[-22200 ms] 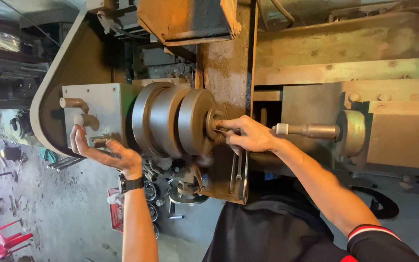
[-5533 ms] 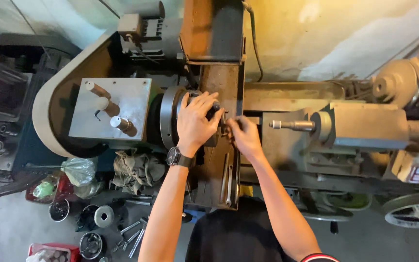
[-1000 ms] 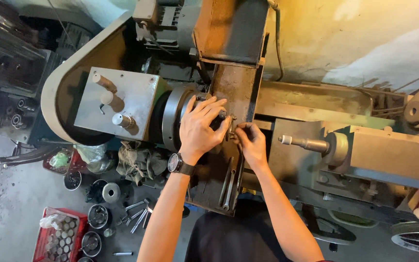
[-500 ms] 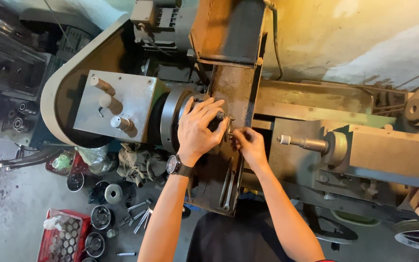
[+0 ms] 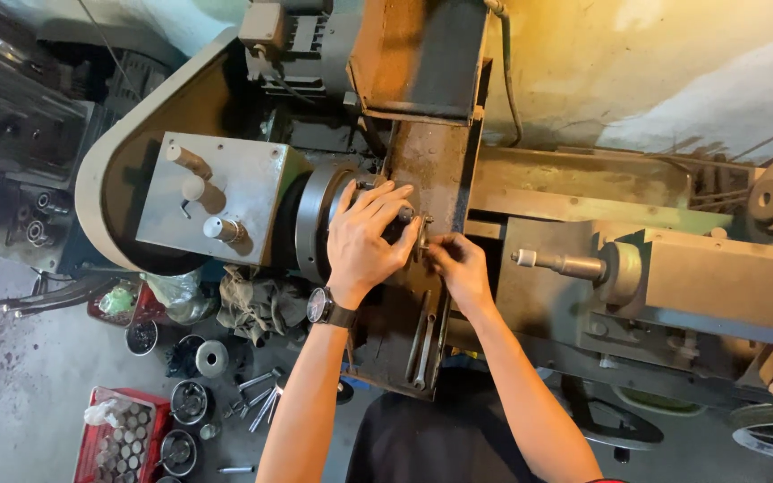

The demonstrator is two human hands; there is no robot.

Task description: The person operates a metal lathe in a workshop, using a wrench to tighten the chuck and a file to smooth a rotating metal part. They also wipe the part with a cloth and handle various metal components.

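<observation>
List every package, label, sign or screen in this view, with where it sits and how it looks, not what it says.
Red crate: on the floor at lower left, rectangular, red plastic, holding round metal parts.
Bag: on the floor below the grey gearbox, crumpled clear plastic with something green inside.
Watch: on the left hand's wrist, round dark dial, dark strap.
No signs, screens or readable labels show.

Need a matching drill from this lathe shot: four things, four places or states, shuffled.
Things:
1. left hand
2. right hand
3. red crate
4. tailstock

Places or states:
A. on the floor, lower left
B. spread over the chuck
C. right of the hands, spindle pointing at them
D. fingertips pinched just right of the chuck

Pairs: 1-B, 2-D, 3-A, 4-C
</observation>
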